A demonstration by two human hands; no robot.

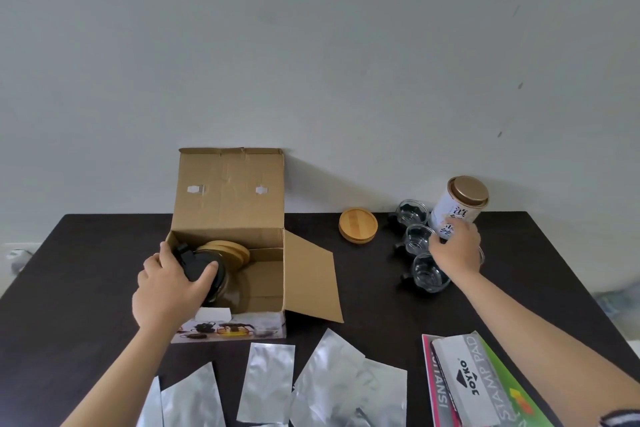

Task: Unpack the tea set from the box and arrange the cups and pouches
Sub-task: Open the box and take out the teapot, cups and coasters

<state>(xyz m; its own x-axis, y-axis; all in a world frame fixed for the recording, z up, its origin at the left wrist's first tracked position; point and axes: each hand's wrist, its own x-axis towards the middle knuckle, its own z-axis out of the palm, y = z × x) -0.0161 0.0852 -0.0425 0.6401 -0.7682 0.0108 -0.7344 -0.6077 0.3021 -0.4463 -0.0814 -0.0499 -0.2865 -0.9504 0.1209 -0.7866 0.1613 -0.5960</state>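
Note:
An open cardboard box (228, 191) stands on the dark table (381, 305), lid flap up against the wall. Inside it lie a glass teapot with a black lid (221, 282) and bamboo coasters (230, 250). My left hand (169, 288) reaches into the box and grips the teapot's black top. My right hand (455, 250) holds a white tea tin with a gold lid (460, 206), tilted, at the back right. Three small glass cups (424, 270) stand in a row beside that hand. Several silver pouches (266, 381) lie along the front edge.
A single bamboo coaster (358, 224) lies between box and cups. A stamp pad box on coloured booklets (464, 381) sits at the front right. The box's side flap (311, 281) lies open to the right. A pale wall rises behind the table.

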